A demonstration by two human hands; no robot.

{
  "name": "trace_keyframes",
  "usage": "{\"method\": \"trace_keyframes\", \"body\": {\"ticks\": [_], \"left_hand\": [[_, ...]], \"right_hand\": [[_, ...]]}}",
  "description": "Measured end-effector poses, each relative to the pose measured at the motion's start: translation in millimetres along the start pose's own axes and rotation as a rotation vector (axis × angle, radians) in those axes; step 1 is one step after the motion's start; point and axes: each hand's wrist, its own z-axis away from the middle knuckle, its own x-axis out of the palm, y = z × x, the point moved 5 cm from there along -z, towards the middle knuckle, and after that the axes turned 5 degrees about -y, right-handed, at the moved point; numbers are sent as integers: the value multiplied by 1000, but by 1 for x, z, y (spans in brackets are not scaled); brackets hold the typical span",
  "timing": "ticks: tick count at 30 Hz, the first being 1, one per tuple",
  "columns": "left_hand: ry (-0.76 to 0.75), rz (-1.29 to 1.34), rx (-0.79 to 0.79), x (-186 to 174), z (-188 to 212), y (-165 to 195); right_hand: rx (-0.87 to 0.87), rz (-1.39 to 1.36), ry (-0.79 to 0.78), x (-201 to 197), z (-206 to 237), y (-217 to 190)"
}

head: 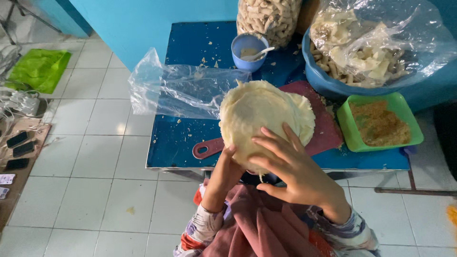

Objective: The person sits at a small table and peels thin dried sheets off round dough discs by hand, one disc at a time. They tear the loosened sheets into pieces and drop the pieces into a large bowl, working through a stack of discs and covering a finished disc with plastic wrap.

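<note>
Your right hand (290, 164) sits nearest, fingers spread flat over the near edge of a pale stack of thin round wrappers (264, 119), pressing rather than clenching. Your left hand (228, 164) comes up beneath the stack, thumb at its rim, wrist bent back; it props the stack from below. Held so, the stack is lifted and tilted toward you above the red cutting board (323, 128) on the blue counter (190, 47), likely so the sheets stay together. A clear plastic bag (176, 88) lies left; a blue cup (247, 50) behind; a green tray of crumbs (381, 123) right, within reach.
</note>
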Motion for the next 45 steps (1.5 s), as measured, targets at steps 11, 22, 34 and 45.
{"method": "trace_keyframes", "body": {"ticks": [11,22,34,45], "left_hand": [[-264,78,9,-37,17,-25],[-275,332,-33,-37,15,-58],[-76,-287,-73,21,20,-39],[-132,160,17,14,15,-48]], "right_hand": [[54,-98,104,1,11,3],[56,91,143,-6,12,-3],[214,4,277,-19,6,-29],[874,-558,453,-15,62,13]]}}
